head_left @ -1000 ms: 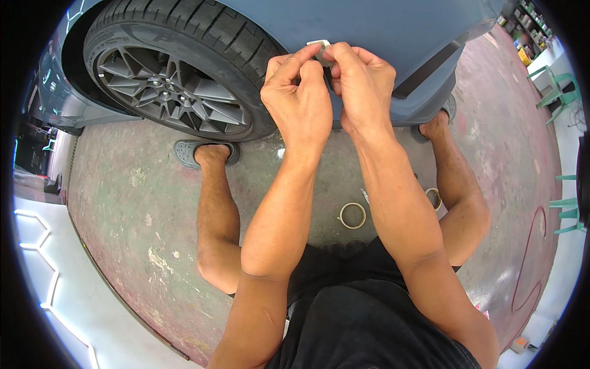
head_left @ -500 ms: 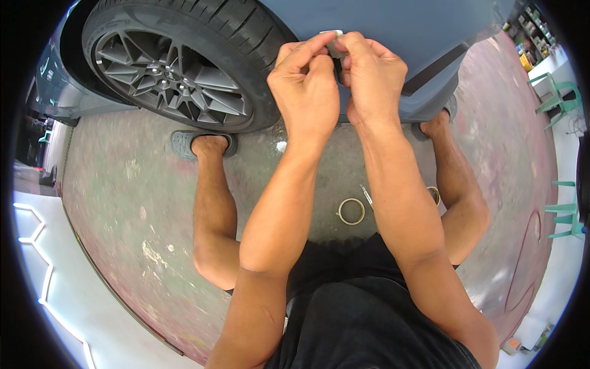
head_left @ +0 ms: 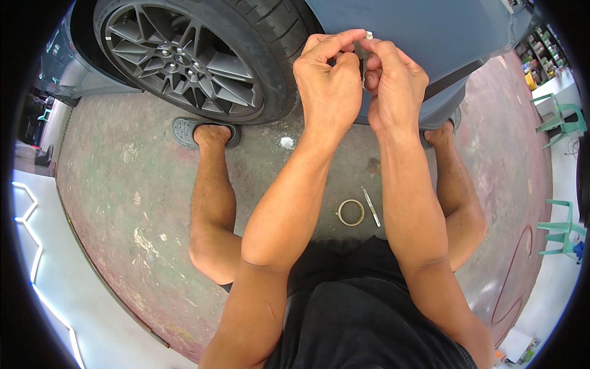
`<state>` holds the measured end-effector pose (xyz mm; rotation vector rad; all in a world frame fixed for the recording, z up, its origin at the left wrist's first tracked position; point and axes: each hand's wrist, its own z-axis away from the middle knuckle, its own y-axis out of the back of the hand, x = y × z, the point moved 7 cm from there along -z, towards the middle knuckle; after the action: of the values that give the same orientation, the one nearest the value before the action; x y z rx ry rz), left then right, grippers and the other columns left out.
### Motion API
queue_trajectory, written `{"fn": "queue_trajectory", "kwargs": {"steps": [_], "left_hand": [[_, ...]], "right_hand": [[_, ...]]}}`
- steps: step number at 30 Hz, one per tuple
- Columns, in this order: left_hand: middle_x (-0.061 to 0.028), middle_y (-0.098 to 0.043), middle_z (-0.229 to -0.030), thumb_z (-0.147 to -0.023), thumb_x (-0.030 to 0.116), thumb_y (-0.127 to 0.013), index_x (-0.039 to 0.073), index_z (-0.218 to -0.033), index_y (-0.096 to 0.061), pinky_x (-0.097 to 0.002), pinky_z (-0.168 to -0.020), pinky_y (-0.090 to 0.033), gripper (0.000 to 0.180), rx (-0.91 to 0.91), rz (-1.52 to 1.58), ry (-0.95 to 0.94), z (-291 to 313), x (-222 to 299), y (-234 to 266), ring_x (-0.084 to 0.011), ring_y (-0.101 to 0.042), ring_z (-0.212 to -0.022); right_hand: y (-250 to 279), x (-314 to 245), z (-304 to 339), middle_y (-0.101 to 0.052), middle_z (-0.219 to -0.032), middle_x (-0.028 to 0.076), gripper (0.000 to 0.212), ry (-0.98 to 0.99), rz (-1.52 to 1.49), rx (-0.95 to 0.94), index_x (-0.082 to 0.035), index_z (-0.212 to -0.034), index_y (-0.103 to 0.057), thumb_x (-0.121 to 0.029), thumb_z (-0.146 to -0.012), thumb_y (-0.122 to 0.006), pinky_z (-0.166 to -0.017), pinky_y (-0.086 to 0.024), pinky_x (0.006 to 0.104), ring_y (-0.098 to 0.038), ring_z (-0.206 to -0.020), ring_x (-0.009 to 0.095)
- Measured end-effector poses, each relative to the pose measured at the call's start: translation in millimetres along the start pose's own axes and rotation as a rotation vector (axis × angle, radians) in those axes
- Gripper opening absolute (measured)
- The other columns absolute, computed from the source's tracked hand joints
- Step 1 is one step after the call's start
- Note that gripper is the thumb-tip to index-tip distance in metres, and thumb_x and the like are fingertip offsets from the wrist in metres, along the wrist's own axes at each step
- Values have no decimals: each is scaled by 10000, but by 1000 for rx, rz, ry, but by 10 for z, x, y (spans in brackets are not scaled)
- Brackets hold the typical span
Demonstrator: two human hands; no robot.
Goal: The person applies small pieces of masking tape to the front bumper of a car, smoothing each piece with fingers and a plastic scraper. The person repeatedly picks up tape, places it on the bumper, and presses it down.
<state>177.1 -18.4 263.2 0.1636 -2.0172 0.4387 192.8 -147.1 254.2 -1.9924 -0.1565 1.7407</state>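
My left hand point(head_left: 329, 86) and my right hand point(head_left: 396, 83) are raised close together in front of the blue-grey car body panel point(head_left: 424, 24). A small white piece point(head_left: 369, 35) shows at their fingertips; its kind is hard to make out. My left index finger and thumb are pinched toward it. On the right, my thumb and index finger close at its lower edge, with the other fingers curled in. The far side of both hands is hidden. Just left of them stands the car's tyre point(head_left: 279, 58) with its dark multi-spoke wheel point(head_left: 181, 61).
Between my legs, a roll of tape point(head_left: 339, 213) and a thin silver-white pen-shaped tool point(head_left: 371, 207) lie on the stained floor point(head_left: 135, 203). A white patch point(head_left: 286, 142) marks the floor near the tyre. Green chairs point(head_left: 559, 117) and loaded shelves point(head_left: 544, 52) stand at the right.
Both hands appear farther right in the view, still together at the white piece. The view has shifted, so more of the thin tool shows beside the tape roll.
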Motion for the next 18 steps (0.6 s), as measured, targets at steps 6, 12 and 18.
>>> {"fn": "queue_trajectory", "kwargs": {"steps": [6,12,18], "left_hand": [[-88,-633,-918,-802,-82,-534,24,-1031,-813,-309,-680,-492,376,31,-40,-19,0,-7,42,-151,-601,-785],[-85,-641,-911,-796,-79,-541,1,-1028,-805,-300,-692,-492,360,71,-59,29,21,-19,155,-138,-587,-770],[-81,-639,-908,-794,-69,-544,-23,-1035,-794,-292,-698,-489,350,77,-71,9,25,-30,217,-131,-578,-764]], "right_hand": [[-34,-42,24,-580,-673,12,172,2,-21,-17,30,-838,-743,-137,-872,-761,-514,-349,234,-455,-549,76],[-37,30,5,-578,-662,2,159,8,-1,13,13,-803,-731,-120,-871,-787,-508,-330,236,-440,-537,67],[-38,44,10,-553,-675,-39,157,18,24,15,-5,-855,-729,-146,-887,-790,-499,-292,226,-423,-518,55]]}}
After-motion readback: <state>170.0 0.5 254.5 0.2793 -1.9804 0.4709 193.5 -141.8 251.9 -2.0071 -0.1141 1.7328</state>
